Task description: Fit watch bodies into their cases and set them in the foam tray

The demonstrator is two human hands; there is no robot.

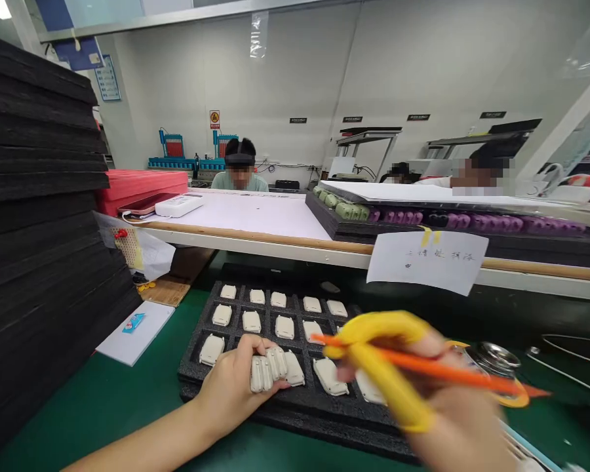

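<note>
My left hand (233, 380) is closed around a small stack of white plastic housings (268, 370), shaped like watch cases, with their edges turned up. It is over the front rows of a black foam tray (189, 373) whose compartments hold several more of these white housings (284, 326). My right hand (423, 380), blurred by motion, wears yellow finger cots on its thumb and a finger. It grips a slim orange pointed stick (423, 364), tip toward the left, above the tray's right side. The hand hides part of the tray there.
Black foam sheets (39, 196) are stacked high on the left. A white pad (135, 332) with a blue packet lies beside the tray. Behind, a raised shelf (255, 213) carries a foam tray of green and purple parts (442, 219). A round metal container (496, 357) stands right. People sit beyond.
</note>
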